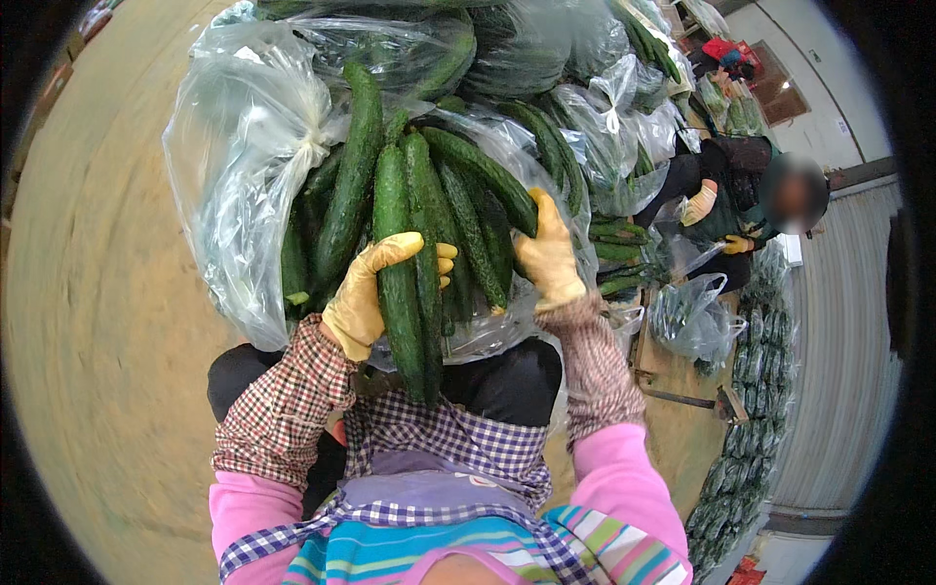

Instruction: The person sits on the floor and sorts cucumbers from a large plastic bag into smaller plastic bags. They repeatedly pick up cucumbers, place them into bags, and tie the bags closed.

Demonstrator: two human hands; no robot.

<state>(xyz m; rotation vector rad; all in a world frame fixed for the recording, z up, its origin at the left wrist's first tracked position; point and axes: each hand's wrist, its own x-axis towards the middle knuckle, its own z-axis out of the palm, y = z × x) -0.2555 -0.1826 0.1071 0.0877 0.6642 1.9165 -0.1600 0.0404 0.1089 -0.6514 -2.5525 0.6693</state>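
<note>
My left hand (pixel 380 285), in a yellow rubber glove, is wrapped around two long cucumbers (pixel 401 307) that hang down over my apron. My right hand (pixel 545 252), gloved the same way, grips the lower end of another cucumber (pixel 490 172) at the right of the heap. Under and around both hands lie several more dark green cucumbers (pixel 349 175) in an opened clear plastic bag. The bag's bunched, whitish neck (pixel 311 142) is on the left. My right palm and some fingertips are hidden.
More clear bags of cucumbers (pixel 519 44) are piled beyond the heap. A gloved co-worker (pixel 731 183) is at the right beside loose cucumbers (pixel 618 252) and a plastic carrier bag (pixel 695 314). Rows of bagged cucumbers (pixel 760 409) line the corrugated wall.
</note>
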